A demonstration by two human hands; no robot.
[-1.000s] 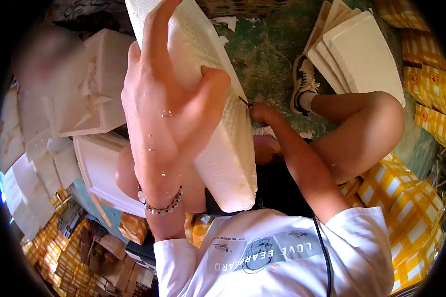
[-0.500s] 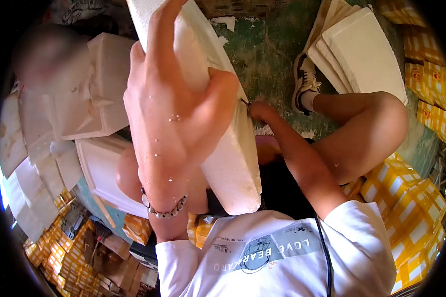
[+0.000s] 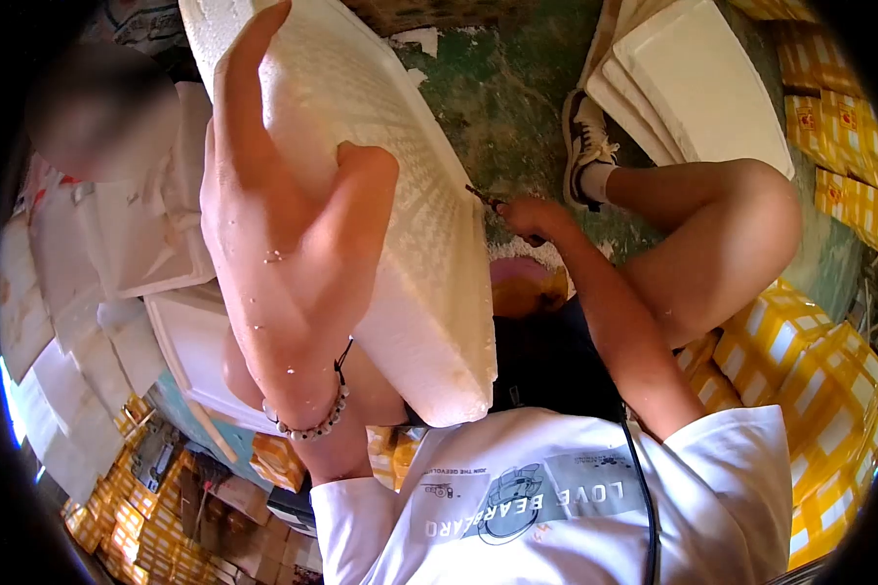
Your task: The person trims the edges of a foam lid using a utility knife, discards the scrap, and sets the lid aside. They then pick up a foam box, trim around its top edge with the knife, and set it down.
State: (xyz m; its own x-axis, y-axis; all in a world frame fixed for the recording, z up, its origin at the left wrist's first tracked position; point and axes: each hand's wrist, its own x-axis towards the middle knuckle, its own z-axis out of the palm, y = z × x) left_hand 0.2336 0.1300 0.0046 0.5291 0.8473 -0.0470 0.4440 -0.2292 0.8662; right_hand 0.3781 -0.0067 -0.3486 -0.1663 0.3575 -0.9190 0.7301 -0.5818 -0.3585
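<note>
A white foam box (image 3: 415,224) stands tilted in front of me, its long ribbed side facing the right. My left hand (image 3: 288,224), wearing a beaded bracelet, grips it from above with the thumb spread along the foam. White crumbs stick to the skin. To the right, my right hand (image 3: 539,220) is closed round a thin dark stick-like tool (image 3: 485,198), whose tip is at or very near the box's edge; contact cannot be made out. Below that hand, a purple bowl (image 3: 513,271) with brownish contents is partly hidden by the box and my lap.
Several white foam lids (image 3: 698,83) lean together at the upper right. Yellow-and-white checked cartons (image 3: 795,380) are stacked at the right, with more at lower left. More white foam boxes (image 3: 200,341) stand at left, near another person (image 3: 102,112). Foam scraps dot the green floor (image 3: 498,97).
The foam box and my left hand have shifted left, and more of the box's ribbed side shows. My right hand sits slightly right and lower, leaving the tool and purple bowl more visible.
</note>
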